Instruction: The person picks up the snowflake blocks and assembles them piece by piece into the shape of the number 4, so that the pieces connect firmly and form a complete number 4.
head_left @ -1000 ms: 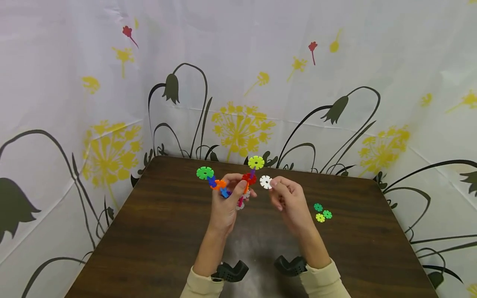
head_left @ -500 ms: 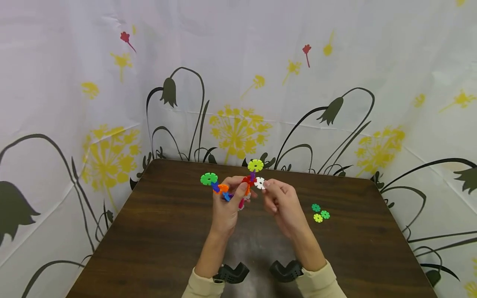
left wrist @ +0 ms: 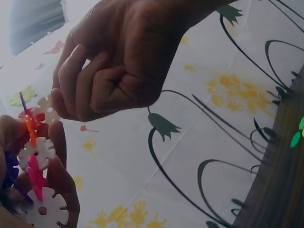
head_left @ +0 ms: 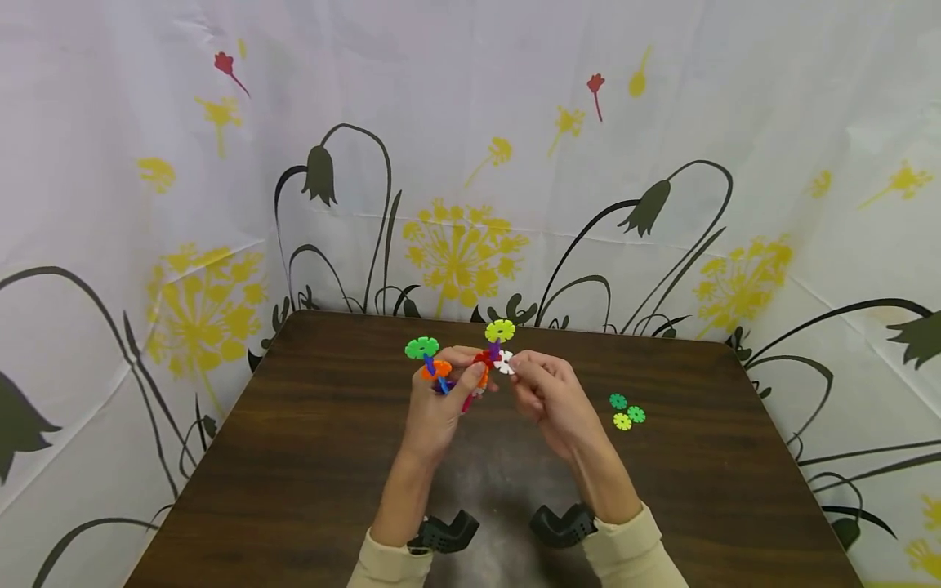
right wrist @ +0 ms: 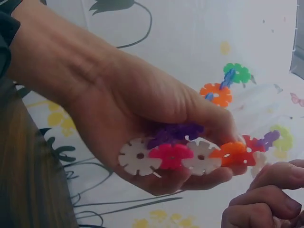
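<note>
My left hand (head_left: 435,408) grips a chain of notched plastic discs joined edge to edge. In the right wrist view the held part shows white, pink (right wrist: 172,156), orange (right wrist: 232,155) and purple discs. One branch ends in a green disc (head_left: 422,348), another in a yellow disc (head_left: 500,331) above a purple and a red one. Between thumb and fingers my right hand (head_left: 555,400) pinches a white disc (head_left: 504,363), whose edge meets the red disc (right wrist: 252,151). Whether their notches interlock I cannot tell.
Three loose discs, dark green (head_left: 617,401), green (head_left: 636,415) and yellow (head_left: 622,422), lie on the brown table (head_left: 294,457) to the right of my right hand. A patterned white curtain (head_left: 456,122) hangs behind the table's back edge.
My right hand has moved left, carrying the white disc from apart to contact with the red disc. The chain's green end has swung slightly to the right.
</note>
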The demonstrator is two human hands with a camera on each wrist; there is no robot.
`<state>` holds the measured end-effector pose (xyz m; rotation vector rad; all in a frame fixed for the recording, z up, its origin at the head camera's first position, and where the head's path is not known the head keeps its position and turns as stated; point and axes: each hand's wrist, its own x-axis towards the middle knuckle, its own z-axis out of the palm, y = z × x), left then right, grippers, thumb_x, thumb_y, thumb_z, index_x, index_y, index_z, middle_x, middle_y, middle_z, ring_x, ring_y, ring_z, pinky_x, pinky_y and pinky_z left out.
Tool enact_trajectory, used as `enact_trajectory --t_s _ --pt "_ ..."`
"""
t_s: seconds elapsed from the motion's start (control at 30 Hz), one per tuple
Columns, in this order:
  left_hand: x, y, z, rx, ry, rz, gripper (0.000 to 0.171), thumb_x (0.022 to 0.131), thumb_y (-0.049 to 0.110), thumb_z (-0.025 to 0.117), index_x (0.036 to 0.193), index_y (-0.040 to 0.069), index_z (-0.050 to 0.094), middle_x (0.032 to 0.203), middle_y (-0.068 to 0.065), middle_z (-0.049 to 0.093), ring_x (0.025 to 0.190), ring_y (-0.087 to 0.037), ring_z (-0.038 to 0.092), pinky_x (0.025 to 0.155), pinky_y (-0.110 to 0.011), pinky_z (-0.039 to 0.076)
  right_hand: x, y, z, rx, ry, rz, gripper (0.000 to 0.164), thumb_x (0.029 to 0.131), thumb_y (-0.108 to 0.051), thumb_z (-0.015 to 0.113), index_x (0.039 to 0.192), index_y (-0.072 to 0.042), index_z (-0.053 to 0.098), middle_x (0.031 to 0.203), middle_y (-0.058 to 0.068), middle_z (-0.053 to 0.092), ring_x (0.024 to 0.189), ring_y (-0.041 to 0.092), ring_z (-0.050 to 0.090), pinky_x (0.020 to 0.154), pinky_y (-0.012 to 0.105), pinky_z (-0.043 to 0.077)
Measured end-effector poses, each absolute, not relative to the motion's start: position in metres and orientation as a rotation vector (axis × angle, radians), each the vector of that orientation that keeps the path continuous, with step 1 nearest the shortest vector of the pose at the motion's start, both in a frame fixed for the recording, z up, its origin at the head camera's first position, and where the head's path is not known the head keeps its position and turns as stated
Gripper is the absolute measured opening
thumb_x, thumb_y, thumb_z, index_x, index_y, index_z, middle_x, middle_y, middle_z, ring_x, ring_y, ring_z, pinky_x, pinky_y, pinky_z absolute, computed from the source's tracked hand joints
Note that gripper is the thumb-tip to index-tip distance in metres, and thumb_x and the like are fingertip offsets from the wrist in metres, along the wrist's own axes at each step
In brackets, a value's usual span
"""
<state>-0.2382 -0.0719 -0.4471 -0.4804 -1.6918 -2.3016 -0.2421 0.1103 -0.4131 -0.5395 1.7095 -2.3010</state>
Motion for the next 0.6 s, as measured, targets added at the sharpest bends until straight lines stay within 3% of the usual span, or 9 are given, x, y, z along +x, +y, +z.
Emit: enact_trajectory --t_s 0.2,0.3,0.4,0.5,0.6 --pt "-0.242 -0.071 -0.447 -0.302 -1.692 -2.453 0.011 0.108 0.017 0.067 0.115 0.009 0.067 0.099 0.0 0.077 0.078 -0.018 0.079 0.067 -0.024 0.059 -0.253 0.12 -0.421 -0.505 1.898 -2.219 0.037 0.115 -0.031 0.052 0.09 -0.006 0.062 0.056 -0.005 0.044 0.051 0.011 0.035 0.049 0.024 0.026" --pt "-0.243 -0.072 -0.448 -0.224 -1.641 -2.506 0.008 0.107 0.017 0.068 0.114 0.013 0.07 0.1 0.0 0.079 0.079 -0.02 0.08 0.07 -0.025 0.061 -0.264 0.147 -0.437 -0.409 2.147 -2.163 0.045 0.115 -0.041 0.051 0.093 -0.004 0.065 0.059 -0.002 0.049 0.053 0.014 0.038 0.049 0.028 0.027" --pt "-0.242 -0.078 -0.446 -0.192 -1.62 -2.494 0.008 0.106 0.015 0.069 0.113 0.013 0.073 0.099 -0.002 0.079 0.078 -0.021 0.08 0.07 -0.025 0.06 -0.275 0.188 -0.464 -0.235 2.491 -1.961 0.048 0.114 -0.045 0.053 0.099 -0.001 0.067 0.066 0.007 0.057 0.058 0.02 0.048 0.053 0.031 0.038" --pt "-0.241 -0.081 -0.445 -0.191 -1.608 -2.49 0.008 0.106 0.013 0.069 0.112 0.012 0.073 0.099 -0.003 0.079 0.077 -0.019 0.08 0.069 -0.024 0.06 -0.28 0.234 -0.494 -0.04 2.832 -1.504 0.04 0.112 -0.042 0.057 0.11 -0.004 0.07 0.087 0.015 0.071 0.07 0.023 0.062 0.061 0.034 0.047" --pt "-0.241 -0.082 -0.444 -0.191 -1.611 -2.503 0.007 0.106 0.013 0.068 0.113 0.013 0.072 0.098 -0.001 0.078 0.077 -0.019 0.081 0.07 -0.025 0.061 -0.279 0.269 -0.522 0.096 2.955 -1.072 0.034 0.11 -0.038 0.061 0.125 -0.008 0.069 0.113 0.018 0.076 0.08 0.026 0.068 0.064 0.037 0.049"
